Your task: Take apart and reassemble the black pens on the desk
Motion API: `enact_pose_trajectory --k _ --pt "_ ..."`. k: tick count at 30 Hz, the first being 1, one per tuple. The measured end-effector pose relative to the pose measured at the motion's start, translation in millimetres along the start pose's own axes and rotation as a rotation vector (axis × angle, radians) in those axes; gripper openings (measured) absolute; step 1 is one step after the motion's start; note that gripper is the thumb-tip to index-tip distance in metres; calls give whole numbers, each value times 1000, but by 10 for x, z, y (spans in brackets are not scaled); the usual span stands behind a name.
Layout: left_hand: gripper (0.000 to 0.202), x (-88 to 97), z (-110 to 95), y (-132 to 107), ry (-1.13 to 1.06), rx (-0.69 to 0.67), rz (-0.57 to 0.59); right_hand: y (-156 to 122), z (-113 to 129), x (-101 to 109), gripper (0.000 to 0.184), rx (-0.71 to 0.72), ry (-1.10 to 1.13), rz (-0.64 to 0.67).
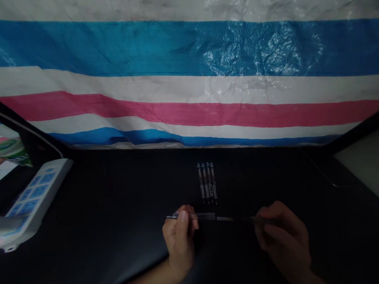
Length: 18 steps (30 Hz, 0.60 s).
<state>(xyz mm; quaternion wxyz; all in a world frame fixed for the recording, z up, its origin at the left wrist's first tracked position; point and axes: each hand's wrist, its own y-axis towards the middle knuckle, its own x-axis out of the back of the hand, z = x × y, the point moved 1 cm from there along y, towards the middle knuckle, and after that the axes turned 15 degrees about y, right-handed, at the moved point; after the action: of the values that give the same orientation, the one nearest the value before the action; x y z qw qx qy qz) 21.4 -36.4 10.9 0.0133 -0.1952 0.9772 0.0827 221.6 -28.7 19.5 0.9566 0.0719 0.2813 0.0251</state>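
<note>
Currently a pen (217, 217) is held level over the counter (116, 220), w/ left hand (179, 241) & right hand (282, 235) each closed on one end; four more pens (207, 182) are laid side by side just beyond.

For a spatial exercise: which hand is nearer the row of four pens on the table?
Left. The left hand sits just below-left of the row of pens; the right hand is farther off, below-right. Both grip one pen.

No text can be read: any print on the four pens (206, 181) just beyond the left hand (180, 241), on the power strip (31, 204) far to its left, or on the green box (12, 150) beyond the strip is too blurred and small.
</note>
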Motion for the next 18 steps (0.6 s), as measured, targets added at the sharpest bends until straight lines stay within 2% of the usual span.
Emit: enact_pose_trajectory --k 3,12,15,18 --pt "49 -7 -16 8 -14 9 -15 0 6 0 13 31 -19 -6" --pt "50 6 30 -37 27 32 36 -42 -46 -11 13 -17 -22 28" --pt "49 -6 47 -71 6 36 65 -86 -65 -71 14 11 -112 110" --pt "48 -14 50 -104 6 49 94 -109 -67 -139 20 105 -272 235"
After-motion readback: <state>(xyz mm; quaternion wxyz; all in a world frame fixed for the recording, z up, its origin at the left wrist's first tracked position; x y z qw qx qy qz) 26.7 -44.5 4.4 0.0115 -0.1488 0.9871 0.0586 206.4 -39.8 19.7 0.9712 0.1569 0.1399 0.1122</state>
